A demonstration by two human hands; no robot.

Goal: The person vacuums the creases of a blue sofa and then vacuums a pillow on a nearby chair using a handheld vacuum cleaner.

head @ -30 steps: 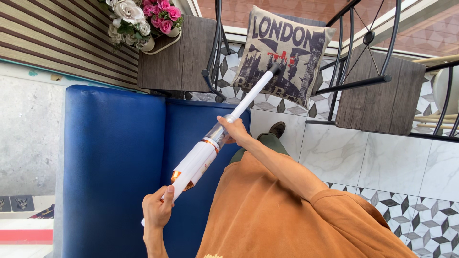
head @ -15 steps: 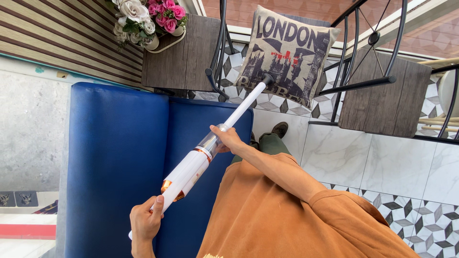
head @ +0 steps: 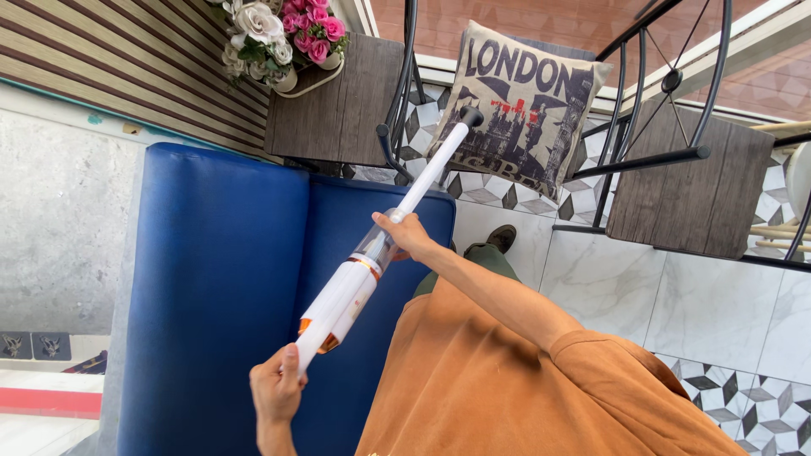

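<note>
Head view, looking down: left hand [head: 274,390] wrapped shut around the tail end of a long white handheld vacuum cleaner with orange trim and a clear dust cup [head: 351,287]; right hand [head: 404,235] closed over the clear section further up, fingers curled on the far side; both grips pressed tight on the body, none spread. Held slanting up and away across the blue padded vinyl sofa [head: 211,279], slim white tube [head: 431,173] running on to a small black nozzle [head: 470,116] set against the lower left part of a beige square cushion printed with a dark city skyline [head: 524,110]. Best done, by the look of it, with the rear hand steady as a pivot and the forward hand steering; nozzle kept flat and light on the fabric; slow, overlapping strokes so the propped cushion is not pushed over. Counted: one vacuum; one cushion; one sofa, two seat sections showing; two dark wooden surfaces with black metal frames [head: 338,101] [head: 693,186]; one bunch of pink and white flowers [head: 283,38] on the left one; one dark shoe [head: 500,239] on the pale marble floor tiles [head: 608,279]; orange sleeve [head: 541,371] below.
</note>
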